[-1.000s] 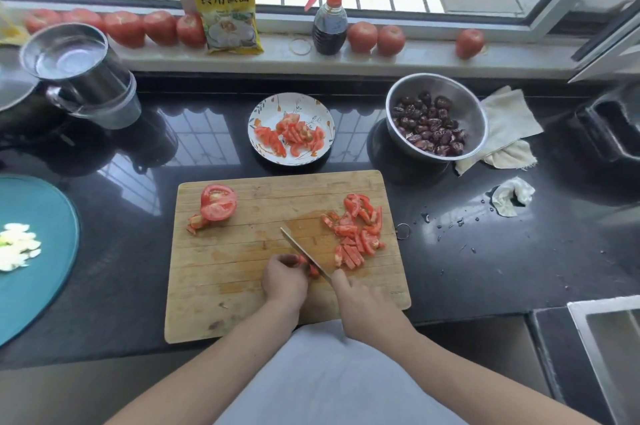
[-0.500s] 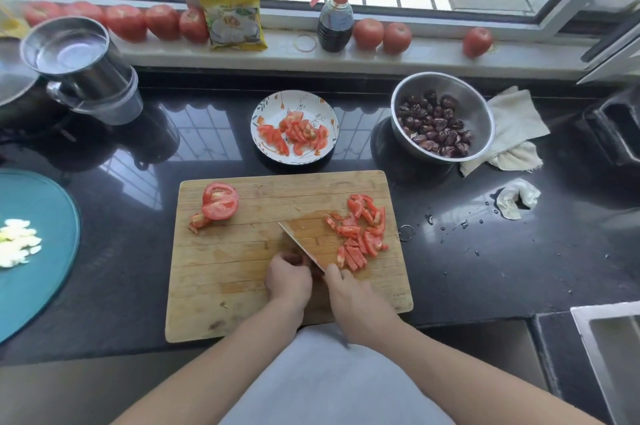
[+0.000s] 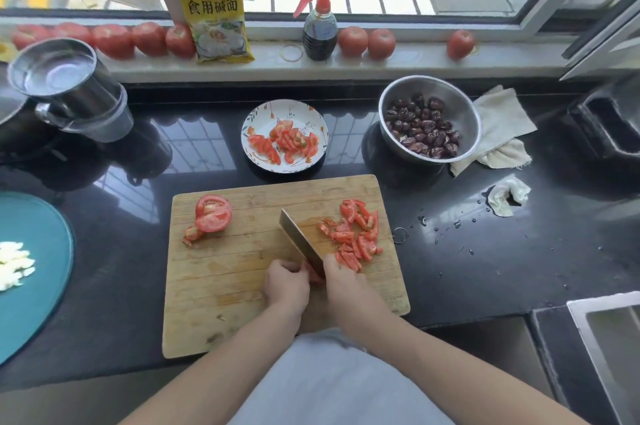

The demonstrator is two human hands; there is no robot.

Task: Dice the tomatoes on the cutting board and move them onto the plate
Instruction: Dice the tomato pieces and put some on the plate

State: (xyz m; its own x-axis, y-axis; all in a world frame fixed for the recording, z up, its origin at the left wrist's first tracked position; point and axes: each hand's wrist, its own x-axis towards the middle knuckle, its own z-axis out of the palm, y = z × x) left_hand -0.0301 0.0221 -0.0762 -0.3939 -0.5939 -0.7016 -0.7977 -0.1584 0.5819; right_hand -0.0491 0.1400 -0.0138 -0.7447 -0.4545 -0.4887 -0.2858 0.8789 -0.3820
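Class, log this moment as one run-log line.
left hand holds tomato piece | right hand grips knife | cutting board | plate part-filled

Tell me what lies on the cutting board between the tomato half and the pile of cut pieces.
In the head view, the knife blade lies between the tomato half and the cut pieces on the cutting board; otherwise bare wood.

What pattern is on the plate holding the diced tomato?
White with scattered orange and dark leaf sprigs around the plate rim, seen in the head view.

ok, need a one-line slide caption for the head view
Right hand holds the knife over the cutting board, left hand pinning a tomato piece; diced tomato on the plate.
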